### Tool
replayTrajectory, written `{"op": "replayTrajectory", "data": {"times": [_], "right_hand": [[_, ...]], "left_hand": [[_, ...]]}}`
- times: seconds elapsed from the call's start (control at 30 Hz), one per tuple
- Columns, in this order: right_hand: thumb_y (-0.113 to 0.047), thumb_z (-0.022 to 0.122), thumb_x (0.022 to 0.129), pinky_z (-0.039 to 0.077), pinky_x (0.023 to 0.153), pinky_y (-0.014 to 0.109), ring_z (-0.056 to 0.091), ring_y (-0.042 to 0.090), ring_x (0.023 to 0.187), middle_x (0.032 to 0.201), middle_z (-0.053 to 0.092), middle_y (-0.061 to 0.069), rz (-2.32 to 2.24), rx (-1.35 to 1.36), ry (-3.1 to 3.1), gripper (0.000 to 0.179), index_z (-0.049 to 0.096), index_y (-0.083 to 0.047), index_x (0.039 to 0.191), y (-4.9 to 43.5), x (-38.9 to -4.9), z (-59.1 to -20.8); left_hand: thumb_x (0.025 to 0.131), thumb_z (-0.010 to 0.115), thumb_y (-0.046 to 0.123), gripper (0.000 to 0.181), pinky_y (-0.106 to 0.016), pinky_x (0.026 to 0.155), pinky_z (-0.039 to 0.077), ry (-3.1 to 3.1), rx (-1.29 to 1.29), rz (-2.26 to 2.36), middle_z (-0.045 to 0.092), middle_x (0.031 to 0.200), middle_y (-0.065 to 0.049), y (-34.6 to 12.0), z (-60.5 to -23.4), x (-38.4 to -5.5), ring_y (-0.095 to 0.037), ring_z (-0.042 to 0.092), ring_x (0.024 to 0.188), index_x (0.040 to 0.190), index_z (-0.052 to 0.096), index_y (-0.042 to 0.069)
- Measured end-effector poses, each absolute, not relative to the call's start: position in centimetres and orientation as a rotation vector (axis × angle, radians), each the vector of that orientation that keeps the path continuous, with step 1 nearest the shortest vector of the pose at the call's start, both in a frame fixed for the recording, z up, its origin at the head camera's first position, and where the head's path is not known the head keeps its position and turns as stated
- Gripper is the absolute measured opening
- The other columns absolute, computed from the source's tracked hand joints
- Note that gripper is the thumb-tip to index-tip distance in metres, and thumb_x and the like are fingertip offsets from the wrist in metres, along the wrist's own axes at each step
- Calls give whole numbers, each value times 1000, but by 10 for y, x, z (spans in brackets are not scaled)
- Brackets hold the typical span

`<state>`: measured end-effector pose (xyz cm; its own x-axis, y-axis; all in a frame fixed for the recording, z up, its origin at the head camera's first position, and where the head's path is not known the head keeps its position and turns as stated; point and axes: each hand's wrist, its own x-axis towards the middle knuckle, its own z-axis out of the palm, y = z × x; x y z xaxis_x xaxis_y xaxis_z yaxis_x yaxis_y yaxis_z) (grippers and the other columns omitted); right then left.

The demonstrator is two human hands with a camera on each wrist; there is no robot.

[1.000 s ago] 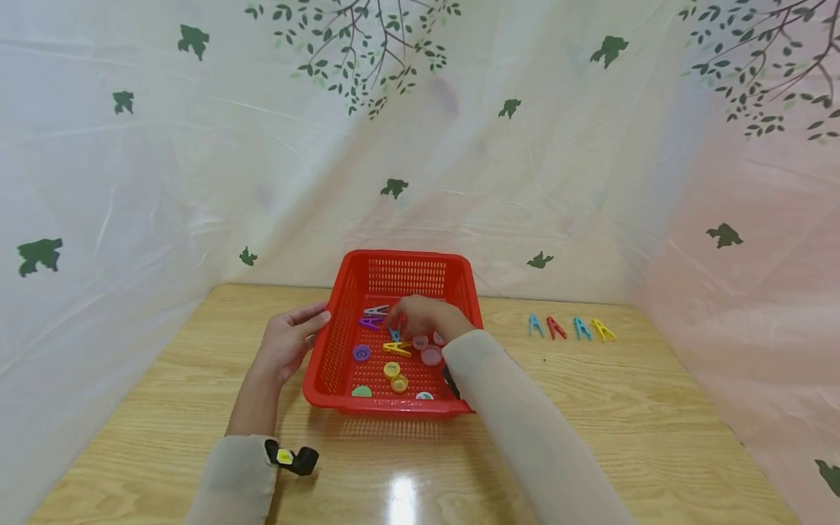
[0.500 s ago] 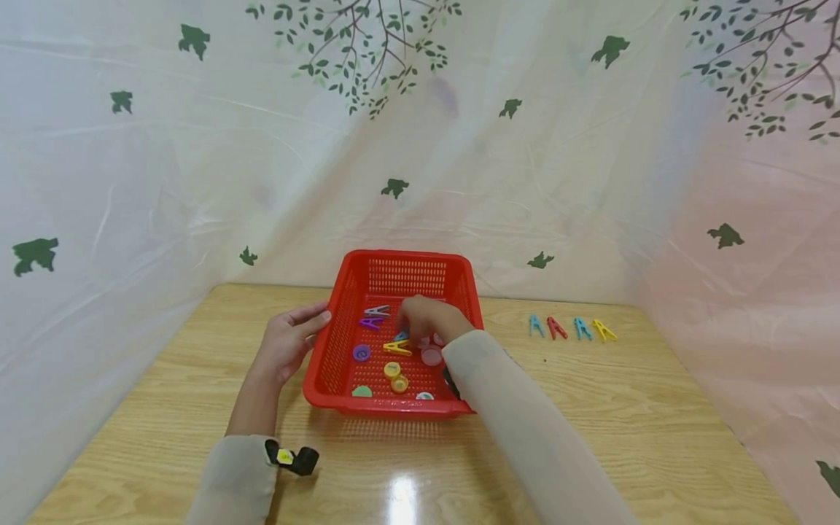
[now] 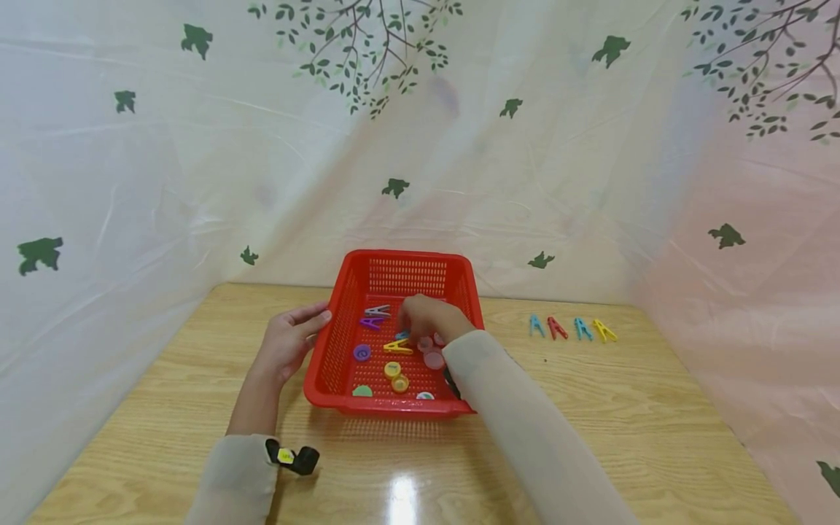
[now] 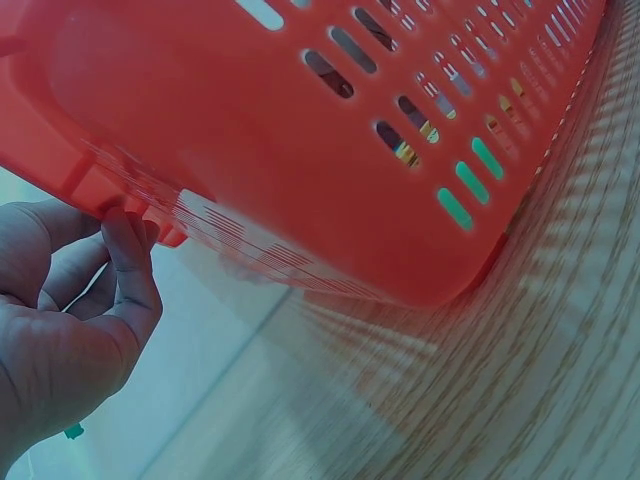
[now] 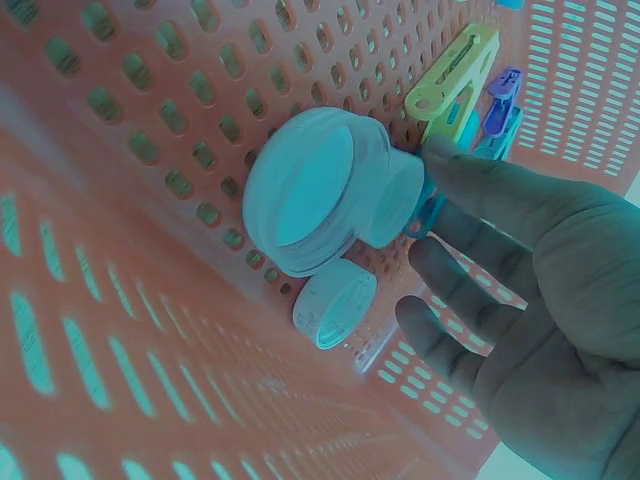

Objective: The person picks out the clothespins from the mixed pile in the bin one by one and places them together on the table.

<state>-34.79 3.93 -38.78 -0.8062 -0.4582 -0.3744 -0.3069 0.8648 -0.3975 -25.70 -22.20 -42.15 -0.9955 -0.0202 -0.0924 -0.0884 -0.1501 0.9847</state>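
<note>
A red plastic basket point(image 3: 394, 405) stands on the table. My left hand point(image 3: 287, 343) grips its left rim, the fingers point(image 4: 130, 260) curled at the edge in the left wrist view. Inside the basket my right hand point(image 3: 426, 318) reaches down, its thumb and index finger pinching a blue clothespin point(image 5: 428, 214), mostly hidden by the hand in the head view. A yellow clothespin point(image 3: 397, 348) lies right beside it. Farther left are a purple clothespin point(image 3: 371, 322) and a grey clothespin point(image 3: 377, 311). Pale pink caps point(image 3: 434, 359) sit under the right wrist.
More caps lie in the basket: a purple cap point(image 3: 362, 353), yellow caps point(image 3: 392, 370), a green cap point(image 3: 362, 391) and a white cap point(image 3: 425, 396). On the wooden table point(image 3: 630, 408), several clothespins, including a red clothespin point(image 3: 556, 328), form a row at right. A patterned curtain point(image 3: 459, 219) hangs behind.
My right hand has shifted slightly right inside the basket, and the blue clothespin has moved right with it, closer to the yellow one. The left hand stays on the rim.
</note>
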Motion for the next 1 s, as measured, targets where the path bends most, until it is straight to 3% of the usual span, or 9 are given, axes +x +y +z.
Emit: {"op": "replayTrajectory", "data": {"times": [0.17,0.43,1.0], "right_hand": [[-24,81,89,56,93,40,62,20,98,102,68,-4,-393,-610,2591,18,75,-20,106,39,-349,-389],[-20,82,89,56,95,43,61,20,102,107,69,-3,-502,-601,2553,23,76,-21,111,39,-348,-390],[-22,83,88,59,88,39,66,19,96,100,70,-7,-504,-649,2547,15,78,-26,101,39,-346,-390]], "left_hand": [[96,75,25,57,-28,92,58,2020,-135,2343,65,130,-7,-222,-421,-258,-15,65,110,144,57,1],[95,75,25,58,-28,91,58,2014,-123,2353,66,129,-7,-222,-423,-259,-15,66,108,144,56,0],[95,75,24,58,-28,91,58,2010,-128,2365,67,125,-4,-221,-422,-257,-14,66,107,144,56,0]]}}
